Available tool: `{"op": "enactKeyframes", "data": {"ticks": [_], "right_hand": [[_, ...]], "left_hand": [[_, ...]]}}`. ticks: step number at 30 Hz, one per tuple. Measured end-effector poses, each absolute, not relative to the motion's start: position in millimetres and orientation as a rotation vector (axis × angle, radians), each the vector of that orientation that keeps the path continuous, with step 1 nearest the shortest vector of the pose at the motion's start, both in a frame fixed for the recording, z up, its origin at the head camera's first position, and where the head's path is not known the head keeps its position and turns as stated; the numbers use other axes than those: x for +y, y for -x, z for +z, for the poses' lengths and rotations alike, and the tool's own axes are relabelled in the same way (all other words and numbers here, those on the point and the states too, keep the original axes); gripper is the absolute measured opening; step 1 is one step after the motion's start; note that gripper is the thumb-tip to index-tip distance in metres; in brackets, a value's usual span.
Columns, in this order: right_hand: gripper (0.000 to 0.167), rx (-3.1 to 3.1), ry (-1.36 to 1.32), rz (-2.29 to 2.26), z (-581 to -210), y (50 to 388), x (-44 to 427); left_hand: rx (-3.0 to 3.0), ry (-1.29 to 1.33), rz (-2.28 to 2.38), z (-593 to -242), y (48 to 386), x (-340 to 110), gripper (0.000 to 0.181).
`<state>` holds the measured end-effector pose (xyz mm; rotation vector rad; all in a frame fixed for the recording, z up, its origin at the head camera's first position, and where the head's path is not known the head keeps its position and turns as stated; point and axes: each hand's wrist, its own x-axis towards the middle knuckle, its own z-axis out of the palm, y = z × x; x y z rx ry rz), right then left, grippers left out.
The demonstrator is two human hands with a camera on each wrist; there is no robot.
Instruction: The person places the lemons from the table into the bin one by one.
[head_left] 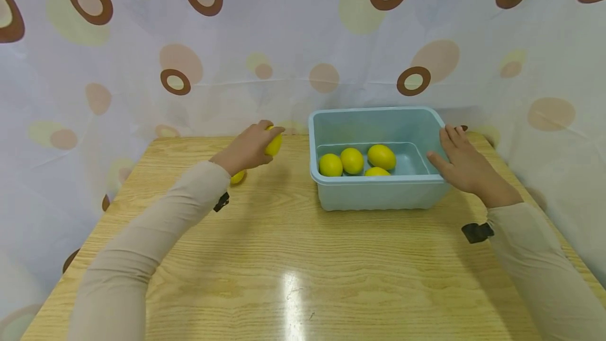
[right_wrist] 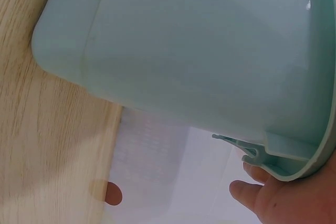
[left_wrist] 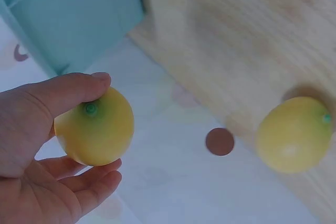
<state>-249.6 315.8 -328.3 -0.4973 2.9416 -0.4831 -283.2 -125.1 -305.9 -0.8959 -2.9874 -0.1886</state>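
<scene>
My left hand holds a yellow lemon above the table, left of a light blue bin. In the left wrist view the thumb and fingers of the left hand pinch that lemon, its green tip facing the camera. Another lemon lies on the table, partly hidden behind the left wrist. My right hand rests on the bin's right rim, fingers extended. The right wrist view has this hand at the rim, beside the bin's outer wall. Several lemons lie inside the bin.
The wooden table reaches back to a patterned curtain, which also hangs at both sides. The bin stands near the table's back edge, right of centre. Dark bands are on both wrists.
</scene>
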Motion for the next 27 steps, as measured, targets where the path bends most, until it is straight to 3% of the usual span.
{"op": "enactKeyframes", "data": {"ticks": [14,27], "right_hand": [[0.079,2.952,0.498,-0.48,-329.5,249.6,316.7],[0.079,2.964,0.5,-0.477,-329.0,250.9,316.1]], "left_hand": [[-2.931,0.992,-0.114,-250.2,294.8,-96.8,0.067],[-2.902,1.077,-0.094,-219.5,301.9,-55.4,0.066]]}}
